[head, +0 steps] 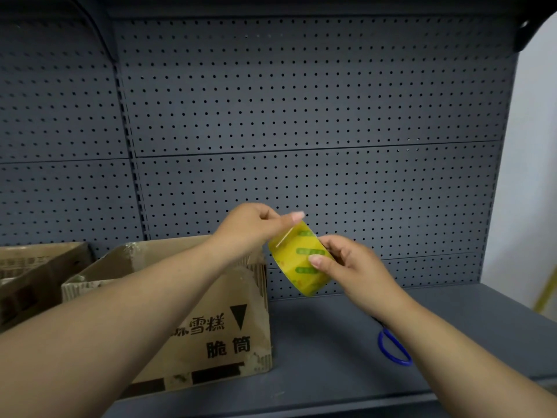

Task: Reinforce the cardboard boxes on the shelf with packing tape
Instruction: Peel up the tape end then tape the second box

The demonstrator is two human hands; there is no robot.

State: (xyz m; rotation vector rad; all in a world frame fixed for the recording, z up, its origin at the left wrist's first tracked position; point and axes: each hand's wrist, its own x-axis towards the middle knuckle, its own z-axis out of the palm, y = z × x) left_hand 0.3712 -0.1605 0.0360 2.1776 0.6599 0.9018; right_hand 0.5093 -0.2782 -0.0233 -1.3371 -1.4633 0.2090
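Two bare forearms (126,309) are stretched in from the bottom of the frame. In the middle, the tape roll (297,263) is held up in the air, above the shelf (346,336) and just right of the cardboard box (187,300). The roll is gripped round its side by the right hand (349,263). The loose tape end seems to be pinched by the left hand (256,224). The end should be pulled out slowly and kept flat, so it is not stuck to itself. The roll should be held tight. It is see-through yellow with green marks. The box is brown, open on top and worn at the edges.
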